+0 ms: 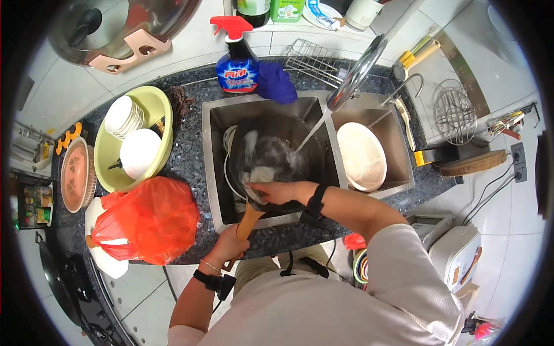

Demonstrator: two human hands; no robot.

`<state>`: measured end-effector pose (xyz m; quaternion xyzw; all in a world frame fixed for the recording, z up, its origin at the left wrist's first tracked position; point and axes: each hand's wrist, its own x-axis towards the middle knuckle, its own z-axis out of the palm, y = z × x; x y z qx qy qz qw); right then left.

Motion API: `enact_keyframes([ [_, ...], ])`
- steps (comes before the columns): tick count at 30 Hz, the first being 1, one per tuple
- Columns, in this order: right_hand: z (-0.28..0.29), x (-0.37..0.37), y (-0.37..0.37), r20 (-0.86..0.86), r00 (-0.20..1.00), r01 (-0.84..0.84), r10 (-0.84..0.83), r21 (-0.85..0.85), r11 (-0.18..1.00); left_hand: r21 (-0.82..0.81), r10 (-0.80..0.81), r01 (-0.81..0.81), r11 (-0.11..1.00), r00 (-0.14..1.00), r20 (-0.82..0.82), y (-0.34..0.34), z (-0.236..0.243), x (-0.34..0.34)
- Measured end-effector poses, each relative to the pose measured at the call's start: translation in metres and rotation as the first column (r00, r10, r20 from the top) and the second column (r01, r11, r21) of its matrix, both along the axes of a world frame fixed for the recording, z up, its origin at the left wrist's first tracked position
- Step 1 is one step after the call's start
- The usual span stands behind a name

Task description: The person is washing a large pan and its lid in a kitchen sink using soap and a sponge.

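Note:
A dark wok lies in the left basin of the double sink, its wooden handle sticking out over the front rim. My left hand is wrapped round that handle. Inside the wok, my right hand presses a whitish cloth against the wall on the handle side; its fingers are partly hidden. From the faucet a stream of water runs into the wok, where water has gathered. A white bowl-like item shows partly behind the wok's left edge.
A cream colander sits in the right basin. Left of the sink stand a green tub with white bowls and a red plastic bag. A spray bottle, a purple cloth and a wire rack line the back.

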<state>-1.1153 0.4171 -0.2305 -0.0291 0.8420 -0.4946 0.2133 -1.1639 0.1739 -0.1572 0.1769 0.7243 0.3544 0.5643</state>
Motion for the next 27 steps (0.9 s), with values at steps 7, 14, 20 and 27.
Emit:
enact_keyframes([
  [7, 0.001, 0.042, 0.076, 0.385, 0.839, -0.527, 0.385, 0.397, 0.751, -0.033, 0.033, -0.033, 0.999, 0.999, 0.010, 0.000, 0.005, 0.002],
  [14, -0.020, 0.040, 0.083, 0.252, 0.953, -0.290, 0.165, 0.918, 0.270, -0.024, 0.050, -0.050, 0.998, 0.998, 0.025, 0.000, 0.002, 0.002],
  [20, 0.005, 0.008, 0.051, 0.262, 0.963, -0.177, 0.068, 0.418, 0.891, -0.054, 0.057, -0.056, 0.997, 0.998, 0.023, 0.000, 0.003, 0.001],
  [27, -0.008, 0.000, 0.120, 0.747, 0.331, 0.909, -0.576, -0.416, -0.017, -0.077, 0.043, -0.044, 0.996, 0.999, -0.015, 0.010, 0.010, 0.005],
])
